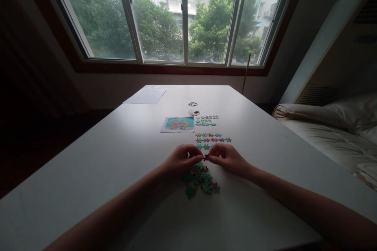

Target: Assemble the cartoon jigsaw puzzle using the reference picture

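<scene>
My left hand (182, 159) and my right hand (228, 157) meet above the table, thumbs and forefingers pinched together. Between their fingertips is a small dark jigsaw puzzle piece (206, 157), which both appear to grip. Just below my hands lies a loose heap of puzzle pieces (203, 180), mostly green with some red and yellow. Beyond my fingers, several rows of puzzle pieces (209, 140) are laid out, and my right hand partly hides the nearest row. A cartoon picture sheet (179, 124) lies flat to the left of the rows.
The white table (97, 172) stretches toward the window (185, 15). Two small round items (193, 112) lie beyond the picture sheet. Paper sheets (145, 96) rest at the far left corner. A padded sofa (326, 125) stands to the right, and a thin stick (246, 73) leans by the window.
</scene>
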`<state>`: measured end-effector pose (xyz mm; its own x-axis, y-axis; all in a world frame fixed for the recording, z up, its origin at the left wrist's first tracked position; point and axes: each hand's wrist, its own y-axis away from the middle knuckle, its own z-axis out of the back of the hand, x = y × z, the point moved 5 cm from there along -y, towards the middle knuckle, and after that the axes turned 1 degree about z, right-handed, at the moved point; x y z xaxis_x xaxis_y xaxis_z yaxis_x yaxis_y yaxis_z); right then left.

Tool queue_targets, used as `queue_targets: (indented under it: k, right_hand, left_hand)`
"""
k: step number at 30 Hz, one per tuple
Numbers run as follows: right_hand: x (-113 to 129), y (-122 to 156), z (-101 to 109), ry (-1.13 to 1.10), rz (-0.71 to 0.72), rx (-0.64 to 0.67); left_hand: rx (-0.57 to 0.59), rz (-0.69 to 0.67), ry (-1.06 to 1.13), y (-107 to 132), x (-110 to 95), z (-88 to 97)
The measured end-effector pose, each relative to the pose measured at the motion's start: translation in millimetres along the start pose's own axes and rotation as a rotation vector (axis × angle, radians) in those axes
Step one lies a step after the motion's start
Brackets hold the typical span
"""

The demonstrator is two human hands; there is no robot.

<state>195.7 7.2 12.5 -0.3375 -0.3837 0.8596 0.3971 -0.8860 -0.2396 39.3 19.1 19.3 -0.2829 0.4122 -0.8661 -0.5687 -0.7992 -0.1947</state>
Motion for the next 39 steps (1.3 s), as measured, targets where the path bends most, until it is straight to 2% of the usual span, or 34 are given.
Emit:
queue_targets:
  k: [8, 10, 17, 22, 30, 33, 39]
  right_hand:
    - [10, 2, 1, 0.035, 0.031, 0.002]
    - [14, 3, 3, 0.102, 0.071, -0.011]
    - [27, 9, 10, 0.485, 0.293, -0.175]
    - [29, 11, 7, 0.593, 0.399, -0.141]
    - [30, 11, 7, 0.638, 0.451, -0.138]
    - [29, 8, 19, 0.67, 0.452, -0.185]
    - [17, 3, 60, 0.74, 0.42, -0.392]
  left_hand:
    - [-0.058, -0.012, -0.006, 0, -3, -3.8]
    - [-0.066, 0.003, 0.0, -1, -1, -3.4]
    - [-0.056, 0.039, -0.003, 0, 3, -2.9]
    - [-0.048, 0.04, 0.014, 0, 1, -3.2]
    - [-0.039, 0.045, 0.036, -1, 3, -3.4]
    - [-0.052, 0.051, 0.03, -1, 4, -0.8]
    - [-0.09, 0.075, 0.005, -3, 9, 4.8]
